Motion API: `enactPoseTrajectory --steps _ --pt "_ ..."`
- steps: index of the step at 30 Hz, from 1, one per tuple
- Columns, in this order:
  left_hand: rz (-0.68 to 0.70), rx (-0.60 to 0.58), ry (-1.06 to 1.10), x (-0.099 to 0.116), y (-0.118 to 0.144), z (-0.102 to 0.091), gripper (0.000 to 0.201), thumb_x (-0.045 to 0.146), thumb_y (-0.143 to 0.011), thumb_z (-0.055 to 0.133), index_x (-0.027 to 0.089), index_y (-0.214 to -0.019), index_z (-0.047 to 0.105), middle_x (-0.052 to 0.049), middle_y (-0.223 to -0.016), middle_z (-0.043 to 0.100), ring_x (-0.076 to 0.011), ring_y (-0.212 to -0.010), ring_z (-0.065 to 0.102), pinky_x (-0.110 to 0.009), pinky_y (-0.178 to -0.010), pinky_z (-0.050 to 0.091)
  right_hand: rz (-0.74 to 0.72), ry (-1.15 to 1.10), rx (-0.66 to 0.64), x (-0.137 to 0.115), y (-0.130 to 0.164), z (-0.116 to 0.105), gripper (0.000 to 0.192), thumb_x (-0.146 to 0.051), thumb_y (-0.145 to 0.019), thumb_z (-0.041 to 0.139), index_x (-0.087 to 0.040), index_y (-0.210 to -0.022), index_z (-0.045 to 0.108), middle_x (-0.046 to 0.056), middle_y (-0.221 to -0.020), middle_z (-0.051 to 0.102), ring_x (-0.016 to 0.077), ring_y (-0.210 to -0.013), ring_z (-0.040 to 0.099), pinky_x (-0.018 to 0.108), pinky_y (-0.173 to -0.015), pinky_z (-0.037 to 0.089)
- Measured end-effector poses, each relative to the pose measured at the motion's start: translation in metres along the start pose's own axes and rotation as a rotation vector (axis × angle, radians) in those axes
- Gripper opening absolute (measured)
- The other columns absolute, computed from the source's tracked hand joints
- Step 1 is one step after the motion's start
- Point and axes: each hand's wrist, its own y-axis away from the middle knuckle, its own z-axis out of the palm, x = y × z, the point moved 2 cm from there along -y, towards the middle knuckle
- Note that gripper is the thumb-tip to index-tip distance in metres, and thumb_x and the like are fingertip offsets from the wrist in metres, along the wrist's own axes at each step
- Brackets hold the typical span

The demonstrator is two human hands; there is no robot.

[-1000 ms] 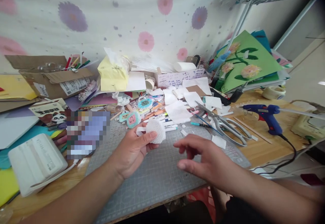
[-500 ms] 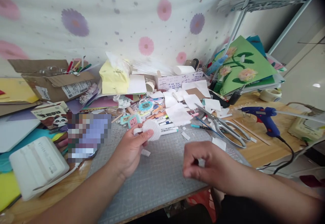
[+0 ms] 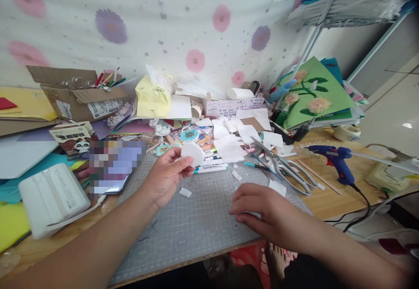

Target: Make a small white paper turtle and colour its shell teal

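Note:
My left hand (image 3: 165,176) pinches a small round white textured pad (image 3: 193,153) above the grey cutting mat (image 3: 196,228). My right hand (image 3: 262,210) rests palm down on the mat's right part, fingers curled over a small white scrap that is mostly hidden. A tiny white paper piece (image 3: 185,192) lies on the mat between the hands. Just beyond the pad lie several marker pens (image 3: 211,166).
Large scissors (image 3: 284,166) and a blue glue gun (image 3: 334,158) with its cord lie to the right. White paper squares (image 3: 231,147), a yellow tissue pack (image 3: 153,97), a cardboard box (image 3: 78,97), a white device (image 3: 52,197) and green flower craft (image 3: 310,90) crowd the desk.
My right hand closed, then dropped flat onto the mat. My left hand lifted the round pad slightly away. A small white piece now lies on the mat.

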Motion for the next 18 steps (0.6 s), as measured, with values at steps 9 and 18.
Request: enactPoseTrajectory --steps 9,18 --pt "0.01 0.047 0.097 0.005 0.002 0.0 0.021 0.018 -0.066 0.074 0.017 -0.082 0.061 0.003 -0.078 0.063 -0.0105 -0.068 0.06 -0.023 -0.062 0.048 -0.088 0.447 0.115 -0.001 -0.097 0.067 0.019 -0.031 -0.08 0.063 -0.015 -0.089 0.066 0.008 -0.087 0.063 0.0239 -0.084 0.056 0.034 -0.072 0.045" --pt "-0.023 0.012 0.059 0.004 0.007 0.004 0.017 0.02 -0.067 0.073 0.019 -0.079 0.061 0.004 -0.084 0.061 -0.0097 -0.073 0.055 -0.023 -0.066 0.047 -0.137 0.619 0.096 -0.012 -0.056 0.057 0.021 -0.02 -0.089 0.047 -0.017 -0.074 0.061 0.005 -0.078 0.06 0.0202 -0.072 0.051 0.034 -0.063 0.037"
